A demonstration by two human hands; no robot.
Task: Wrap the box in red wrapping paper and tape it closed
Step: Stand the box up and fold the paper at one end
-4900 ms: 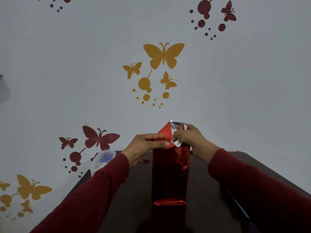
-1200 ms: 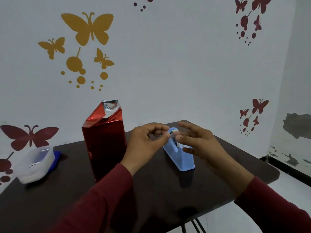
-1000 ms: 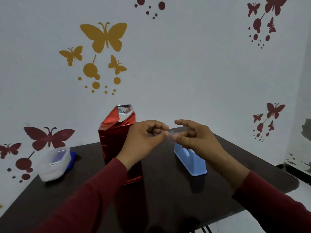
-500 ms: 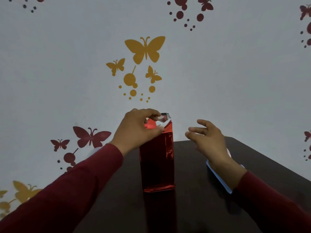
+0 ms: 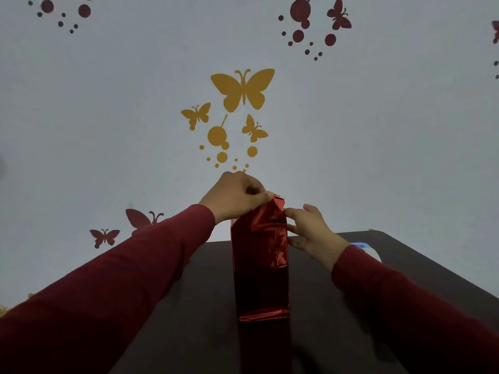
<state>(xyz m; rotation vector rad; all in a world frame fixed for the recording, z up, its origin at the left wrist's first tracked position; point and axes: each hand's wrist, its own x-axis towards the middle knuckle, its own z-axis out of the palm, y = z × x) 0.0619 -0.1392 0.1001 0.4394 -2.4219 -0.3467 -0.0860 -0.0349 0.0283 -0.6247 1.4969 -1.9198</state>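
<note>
Box: we see the red-wrapped box [image 5: 259, 260] upright, mid-table near the front edge
Left hand [image 5: 234, 196]: pinches the top paper fold
Right hand [image 5: 310, 230]: fingers straight, steadying the box's side
Risk: we judge the fold could spring open; the tall box could tip

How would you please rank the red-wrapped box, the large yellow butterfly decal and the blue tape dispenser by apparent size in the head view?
1. Shiny red foil-wrapped upright box
2. Large yellow butterfly wall decal
3. Blue plastic tape dispenser, mostly hidden behind the sleeve, so unsure

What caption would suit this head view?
Left hand pinches the red-wrapped box's top fold while the right hand steadies its side.
</note>
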